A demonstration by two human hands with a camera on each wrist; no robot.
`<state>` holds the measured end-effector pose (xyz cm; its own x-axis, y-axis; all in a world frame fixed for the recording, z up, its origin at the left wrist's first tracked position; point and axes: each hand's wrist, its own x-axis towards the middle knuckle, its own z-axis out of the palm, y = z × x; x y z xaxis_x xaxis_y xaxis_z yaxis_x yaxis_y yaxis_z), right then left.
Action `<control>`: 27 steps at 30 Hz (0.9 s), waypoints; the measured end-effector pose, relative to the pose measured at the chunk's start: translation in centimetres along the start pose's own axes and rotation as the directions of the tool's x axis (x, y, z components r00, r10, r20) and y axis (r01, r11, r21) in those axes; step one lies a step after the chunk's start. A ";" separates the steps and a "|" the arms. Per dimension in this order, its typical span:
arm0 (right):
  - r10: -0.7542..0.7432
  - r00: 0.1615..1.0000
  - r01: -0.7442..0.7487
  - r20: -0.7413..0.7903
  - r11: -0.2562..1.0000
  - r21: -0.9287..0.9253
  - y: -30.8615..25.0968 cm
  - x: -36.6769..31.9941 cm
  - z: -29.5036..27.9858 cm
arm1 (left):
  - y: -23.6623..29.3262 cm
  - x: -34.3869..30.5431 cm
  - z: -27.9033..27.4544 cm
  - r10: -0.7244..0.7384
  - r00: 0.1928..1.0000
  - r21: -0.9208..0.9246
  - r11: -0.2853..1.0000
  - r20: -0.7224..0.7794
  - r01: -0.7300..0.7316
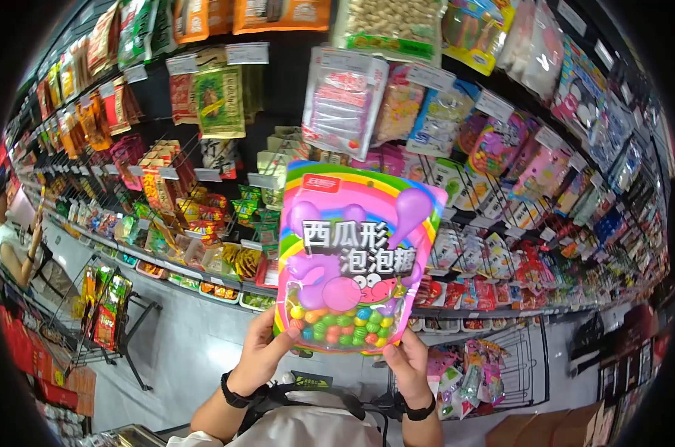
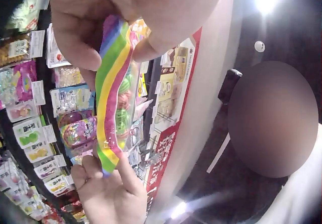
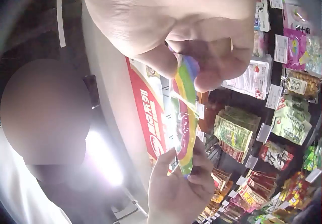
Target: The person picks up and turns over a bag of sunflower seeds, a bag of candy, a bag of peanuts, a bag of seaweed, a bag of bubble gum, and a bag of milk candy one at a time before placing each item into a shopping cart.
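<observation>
You hold a glossy rainbow-striped plastic bag of round coloured gumballs (image 1: 356, 257) upright in front of you, centre of the head view. Its printed front faces you, w/ purple bubbles, white lettering and a clear window at the btm. Your left hand (image 1: 259, 357) pinches the btm left corner, thumb on the front, fingers behind. Your right hand (image 1: 410, 365) pinches the btm right corner the same way. Both hands are closed on the bag, w/ nothing else in them. The wrist views show the bag edge-on, a thin rainbow strip btw. the two hands. Behind it stands store shelving packed w/ hanging snack packets (image 1: 345, 97) and white price tags (image 1: 246, 52); the bag looks clear of them, in front of the rows. A wire floor rack (image 1: 110, 305) stands lower left, and another person (image 1: 13, 231) is at the far left edge. Judgement: the step in hand looks like inspecting the bag, held up w/ its front toward you for reading. Any next move calls for one hand to keep a firm pinch before the other lets go. The bag is soft and held only at the btm, so its top may fold over.
</observation>
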<state>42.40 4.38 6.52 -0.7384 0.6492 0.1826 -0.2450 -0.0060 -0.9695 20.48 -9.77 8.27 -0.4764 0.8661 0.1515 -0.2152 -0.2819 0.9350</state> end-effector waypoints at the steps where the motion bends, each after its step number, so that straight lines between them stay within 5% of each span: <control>1: -0.019 1.000 0.019 0.004 1.000 0.003 0.0 0.0 -0.2 | 0.0 0.1 0.4 0.003 1.000 -0.002 1.000 0.009 -0.003; 6: -0.025 0.999 0.023 -0.046 0.999 -0.050 0.5 -0.4 -2.3 | -0.5 0.8 2.3 -0.024 0.999 0.109 0.994 0.026 0.021; 7: -0.012 0.987 0.015 -0.158 1.000 0.015 -0.4 -0.4 -1.5 | -0.8 0.9 2.5 -0.037 0.999 0.097 0.995 0.029 0.034; 14: -0.065 0.984 0.059 -0.164 0.997 -0.046 -0.3 -1.2 -3.3 | -2.1 1.4 3.4 -0.057 0.996 0.036 0.998 0.064 0.054; 22: 0.052 0.991 -0.044 -0.120 0.997 0.069 -1.1 -1.1 -2.4 | -2.1 1.2 2.8 -0.029 0.999 0.030 0.999 0.038 0.027; 27: 0.100 0.995 -0.096 -0.029 0.987 0.129 1.0 -2.1 -2.2 | -2.2 0.3 -0.1 -0.234 0.967 0.010 0.972 0.099 0.235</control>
<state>45.04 4.67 4.81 -0.7407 0.6672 0.0796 -0.2523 -0.1664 -0.9532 20.70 -8.92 6.27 -0.3259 0.9445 -0.0408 -0.3124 -0.0669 0.9476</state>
